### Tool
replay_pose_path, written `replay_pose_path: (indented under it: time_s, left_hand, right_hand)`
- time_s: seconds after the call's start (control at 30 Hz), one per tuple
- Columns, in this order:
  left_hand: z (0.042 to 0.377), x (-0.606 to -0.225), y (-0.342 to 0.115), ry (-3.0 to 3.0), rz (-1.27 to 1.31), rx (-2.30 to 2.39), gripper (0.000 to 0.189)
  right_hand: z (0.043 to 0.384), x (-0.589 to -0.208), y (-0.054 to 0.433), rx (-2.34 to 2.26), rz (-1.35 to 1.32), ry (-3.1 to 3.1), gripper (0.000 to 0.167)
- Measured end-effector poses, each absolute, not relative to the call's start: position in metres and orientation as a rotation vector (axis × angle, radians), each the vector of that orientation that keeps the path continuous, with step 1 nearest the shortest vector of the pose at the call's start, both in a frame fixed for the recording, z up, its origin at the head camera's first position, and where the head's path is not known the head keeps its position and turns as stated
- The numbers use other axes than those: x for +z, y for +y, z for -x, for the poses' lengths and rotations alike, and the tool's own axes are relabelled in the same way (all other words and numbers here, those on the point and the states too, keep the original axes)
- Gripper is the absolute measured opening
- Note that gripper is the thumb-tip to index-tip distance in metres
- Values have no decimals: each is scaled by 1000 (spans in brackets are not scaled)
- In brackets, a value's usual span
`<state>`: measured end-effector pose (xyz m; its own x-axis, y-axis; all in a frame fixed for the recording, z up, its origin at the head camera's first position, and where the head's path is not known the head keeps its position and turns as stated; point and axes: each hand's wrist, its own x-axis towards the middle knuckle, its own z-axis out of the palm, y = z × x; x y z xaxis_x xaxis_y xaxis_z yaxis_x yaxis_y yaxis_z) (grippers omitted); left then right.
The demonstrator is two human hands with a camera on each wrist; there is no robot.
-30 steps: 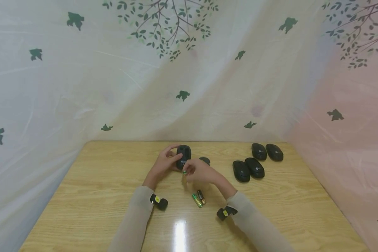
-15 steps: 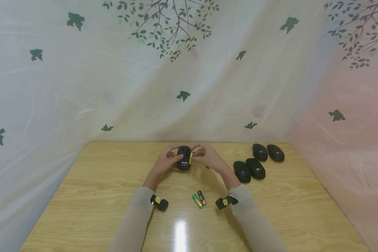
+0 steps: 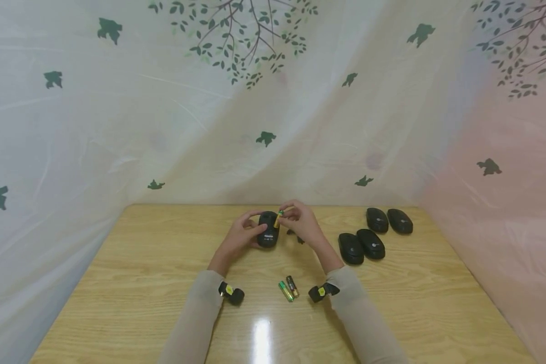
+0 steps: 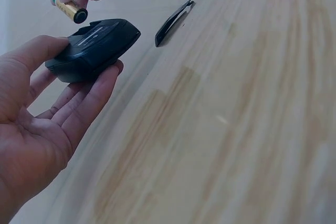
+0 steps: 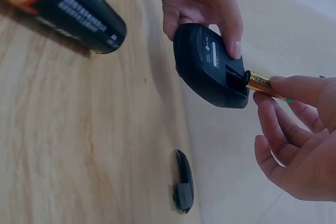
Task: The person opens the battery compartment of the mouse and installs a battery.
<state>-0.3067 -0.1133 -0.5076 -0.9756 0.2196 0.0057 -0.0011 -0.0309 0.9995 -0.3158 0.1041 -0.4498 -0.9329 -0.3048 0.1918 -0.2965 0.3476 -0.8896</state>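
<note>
My left hand grips a black computer mouse between thumb and fingers, its labelled underside turned up. The battery slot in that underside is uncovered. A gold battery with a green end is pinched by the thumb and fingers of my right hand. It is tilted, with its dark end at the slot's edge in the right wrist view; whether it touches the mouse I cannot tell. A black curved cover lies on the table beside the mouse, partly hidden by my right hand in the head view.
Two more batteries, one green and gold and one black and gold, lie side by side on the wooden table in front of the hands. Several black mice stand at the right. A patterned cloth hangs behind the table.
My right hand has moved up from in front of the mouse to its right side, bringing the battery to the slot and tilting it. The left hand and mouse have stayed nearly still.
</note>
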Motion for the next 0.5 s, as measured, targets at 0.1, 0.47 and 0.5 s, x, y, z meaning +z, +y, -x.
replay_pose_path:
  time_s: [0.1, 0.47, 0.5]
  left_hand:
    - [306, -508, -113, 2075, -234, 2137, 50]
    - [306, -506, -112, 2090, -229, 2120, 49]
    - [305, -505, -111, 2091, -226, 2117, 48]
  right_hand:
    - [316, -453, 102, -1716, 568, 2593, 29]
    - [317, -460, 99, -1709, 579, 2663, 25]
    - [317, -460, 99, -1706, 577, 2668, 25]
